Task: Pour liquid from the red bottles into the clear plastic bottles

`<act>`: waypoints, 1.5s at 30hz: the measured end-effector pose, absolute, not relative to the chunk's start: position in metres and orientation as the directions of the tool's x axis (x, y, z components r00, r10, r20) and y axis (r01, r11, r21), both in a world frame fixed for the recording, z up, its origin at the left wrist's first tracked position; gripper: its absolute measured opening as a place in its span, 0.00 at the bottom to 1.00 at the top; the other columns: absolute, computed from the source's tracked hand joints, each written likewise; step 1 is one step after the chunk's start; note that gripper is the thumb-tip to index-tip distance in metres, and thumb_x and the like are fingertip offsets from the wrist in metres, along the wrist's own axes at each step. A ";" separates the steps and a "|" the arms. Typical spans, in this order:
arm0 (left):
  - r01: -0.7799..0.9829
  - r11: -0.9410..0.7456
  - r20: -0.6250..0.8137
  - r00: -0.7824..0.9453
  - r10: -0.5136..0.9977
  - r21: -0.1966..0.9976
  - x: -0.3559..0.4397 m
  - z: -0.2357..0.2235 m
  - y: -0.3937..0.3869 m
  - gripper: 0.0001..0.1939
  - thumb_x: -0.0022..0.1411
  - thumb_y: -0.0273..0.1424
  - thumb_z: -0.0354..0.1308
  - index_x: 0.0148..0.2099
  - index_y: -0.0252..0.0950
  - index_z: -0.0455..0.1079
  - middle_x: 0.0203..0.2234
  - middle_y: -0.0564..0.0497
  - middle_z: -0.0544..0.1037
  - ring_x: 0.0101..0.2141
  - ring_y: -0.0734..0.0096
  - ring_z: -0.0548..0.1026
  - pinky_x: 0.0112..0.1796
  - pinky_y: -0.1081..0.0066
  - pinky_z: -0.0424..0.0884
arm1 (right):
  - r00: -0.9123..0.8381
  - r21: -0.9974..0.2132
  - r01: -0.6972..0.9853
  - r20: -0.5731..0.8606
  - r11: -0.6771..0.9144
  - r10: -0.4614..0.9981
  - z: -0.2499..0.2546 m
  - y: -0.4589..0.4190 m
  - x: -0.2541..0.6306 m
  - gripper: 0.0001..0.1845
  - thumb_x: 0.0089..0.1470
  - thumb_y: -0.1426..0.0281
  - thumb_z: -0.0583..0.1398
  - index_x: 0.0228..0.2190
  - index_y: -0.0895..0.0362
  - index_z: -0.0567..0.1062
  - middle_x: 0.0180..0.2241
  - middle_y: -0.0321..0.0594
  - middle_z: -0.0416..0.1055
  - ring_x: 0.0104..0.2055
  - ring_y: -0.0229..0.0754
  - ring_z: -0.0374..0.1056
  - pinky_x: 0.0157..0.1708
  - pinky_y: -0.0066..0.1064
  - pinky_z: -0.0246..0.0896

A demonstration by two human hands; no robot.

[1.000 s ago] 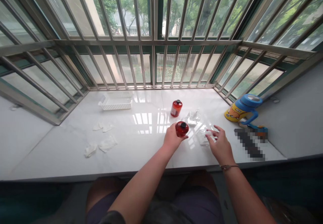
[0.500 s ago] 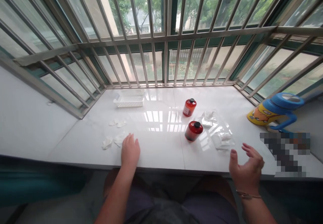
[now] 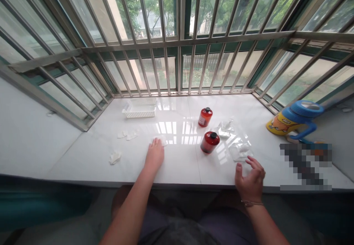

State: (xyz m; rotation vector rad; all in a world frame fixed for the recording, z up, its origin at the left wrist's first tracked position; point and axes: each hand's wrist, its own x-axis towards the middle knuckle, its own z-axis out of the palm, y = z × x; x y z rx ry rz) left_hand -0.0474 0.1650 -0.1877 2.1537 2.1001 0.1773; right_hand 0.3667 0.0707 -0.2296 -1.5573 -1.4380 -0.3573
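Observation:
My left hand (image 3: 155, 153) is over the left-middle of the white counter (image 3: 177, 167), its fingers closed on a soft white piece, like a cotton pad or tissue, mostly hidden beneath them. Similar crumpled white pieces lie to the left, one nearer the front (image 3: 115, 158) and others (image 3: 127, 135) behind it. My right hand (image 3: 250, 177) is open above the front edge, thumb and fingers apart and nothing between them. Just beyond it lies a clear plastic bag (image 3: 241, 151) with something white inside. Two red bottles with black caps stand upright between the hands, the nearer (image 3: 210, 143) and the farther (image 3: 205, 118).
A white perforated basket (image 3: 139, 113) is at the back left. Another clear packet (image 3: 225, 129) lies right of the bottles. At the right, a blue and yellow cup (image 3: 290, 121) with a handle rests near a blurred dark patch. Metal window bars (image 3: 179, 42) enclose the back.
My left hand has moved right and slightly away from me, and the white piece near it has gone from its spot. My right hand has shifted left, still open.

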 end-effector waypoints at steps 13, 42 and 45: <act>0.865 -0.411 -0.011 0.432 0.902 0.288 0.064 -0.198 0.118 0.29 0.76 0.31 0.45 0.75 0.33 0.60 0.73 0.37 0.62 0.74 0.52 0.60 0.73 0.47 0.55 | 0.280 -0.445 0.888 0.727 0.119 0.627 -0.231 0.070 0.366 0.19 0.66 0.62 0.61 0.53 0.56 0.66 0.60 0.60 0.70 0.65 0.63 0.67 0.62 0.60 0.61; 0.572 -0.245 0.173 0.178 0.969 0.783 0.097 -0.118 0.270 0.30 0.73 0.45 0.56 0.72 0.40 0.62 0.69 0.41 0.71 0.67 0.55 0.71 0.65 0.59 0.69 | 0.241 -0.399 0.906 0.763 0.144 0.600 -0.232 0.074 0.365 0.18 0.66 0.66 0.61 0.55 0.59 0.69 0.60 0.60 0.69 0.65 0.61 0.66 0.62 0.58 0.64; 0.507 -0.355 0.244 0.273 0.931 0.786 0.142 -0.105 0.315 0.41 0.67 0.45 0.66 0.75 0.39 0.57 0.73 0.40 0.63 0.72 0.53 0.63 0.70 0.58 0.60 | 0.257 -0.413 0.901 0.753 0.130 0.606 -0.230 0.075 0.364 0.18 0.66 0.66 0.60 0.55 0.58 0.69 0.59 0.59 0.69 0.64 0.59 0.66 0.62 0.58 0.65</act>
